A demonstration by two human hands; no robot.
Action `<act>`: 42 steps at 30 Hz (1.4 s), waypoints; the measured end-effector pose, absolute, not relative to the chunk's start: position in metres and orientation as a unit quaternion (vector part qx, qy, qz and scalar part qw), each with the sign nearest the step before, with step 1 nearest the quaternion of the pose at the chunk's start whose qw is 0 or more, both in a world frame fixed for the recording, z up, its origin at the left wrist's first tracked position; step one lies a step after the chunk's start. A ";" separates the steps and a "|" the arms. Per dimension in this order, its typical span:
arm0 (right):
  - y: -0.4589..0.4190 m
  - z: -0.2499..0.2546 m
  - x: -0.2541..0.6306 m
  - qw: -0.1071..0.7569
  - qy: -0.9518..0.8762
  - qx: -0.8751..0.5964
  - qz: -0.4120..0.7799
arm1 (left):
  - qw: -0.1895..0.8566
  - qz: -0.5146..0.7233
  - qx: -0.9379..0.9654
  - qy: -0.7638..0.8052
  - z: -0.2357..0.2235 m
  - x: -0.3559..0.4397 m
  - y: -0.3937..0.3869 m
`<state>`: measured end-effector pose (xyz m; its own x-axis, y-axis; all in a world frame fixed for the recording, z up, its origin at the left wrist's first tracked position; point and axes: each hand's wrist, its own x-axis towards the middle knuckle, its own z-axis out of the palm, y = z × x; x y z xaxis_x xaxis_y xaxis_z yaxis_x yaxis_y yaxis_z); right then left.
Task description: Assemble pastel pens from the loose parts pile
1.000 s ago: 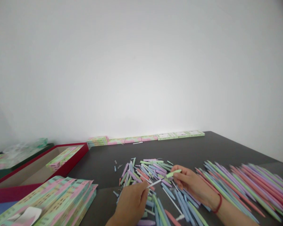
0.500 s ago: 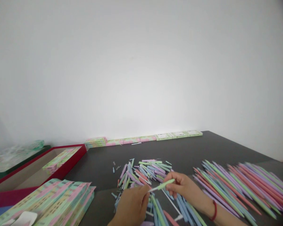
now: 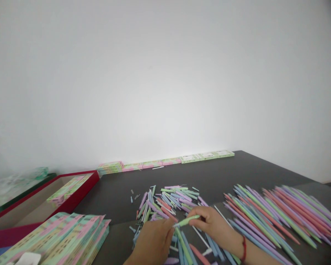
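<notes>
My left hand [image 3: 154,239] is closed, its thumb and fingers pinching the pale end of a light green pen [image 3: 188,221]. From the other side, my right hand [image 3: 213,224] grips the pen's green end between thumb and fingers. The pen lies almost level between the two hands. Around and under them is a pile of pen parts [image 3: 168,202] in green, blue, purple and coral, with thin white sticks among them. Longer green and blue barrels [image 3: 186,244] lie just below the hands. My left fingertips are partly hidden behind the hand.
Long pastel pens [image 3: 264,217] lie in rows on the right of the dark table [image 3: 209,176]. Stacked printed cartons [image 3: 71,235] fill the lower left, behind them a red open box [image 3: 91,186] with cartons inside. Flat boxes [image 3: 151,163] line the wall.
My right hand has moved slightly left, bringing the green part closer to my left hand. Less of the white piece between them shows now. The view has shifted a little.
</notes>
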<state>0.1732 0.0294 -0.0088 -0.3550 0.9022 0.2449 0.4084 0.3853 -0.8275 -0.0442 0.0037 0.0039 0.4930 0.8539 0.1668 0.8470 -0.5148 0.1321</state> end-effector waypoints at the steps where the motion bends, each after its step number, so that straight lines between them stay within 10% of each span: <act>1: 0.031 -0.006 0.175 0.369 -0.744 -0.436 0.346 | 0.018 0.112 0.858 0.500 0.005 -0.045 0.004; 15: 0.048 0.015 0.204 0.540 -0.353 -0.236 0.727 | 0.248 0.305 0.756 0.524 0.002 -0.041 0.007; 27: 0.015 0.053 0.198 0.490 -0.192 -0.044 0.849 | 0.425 0.381 0.723 0.390 0.001 -0.033 -0.001; 36: 0.018 0.052 0.197 0.533 -0.345 -0.187 0.750 | 0.446 0.380 0.700 0.409 -0.001 -0.031 -0.002; 42: 0.025 -0.003 0.178 0.333 -0.766 -0.460 0.302 | 0.449 0.378 0.664 0.463 -0.015 -0.036 0.011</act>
<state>0.1783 0.0252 -0.0035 -0.3547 0.9058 0.2316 0.5045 0.3940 -0.7683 -0.0365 0.0115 -0.0146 0.2853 0.9547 0.0852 0.2763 -0.1671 0.9464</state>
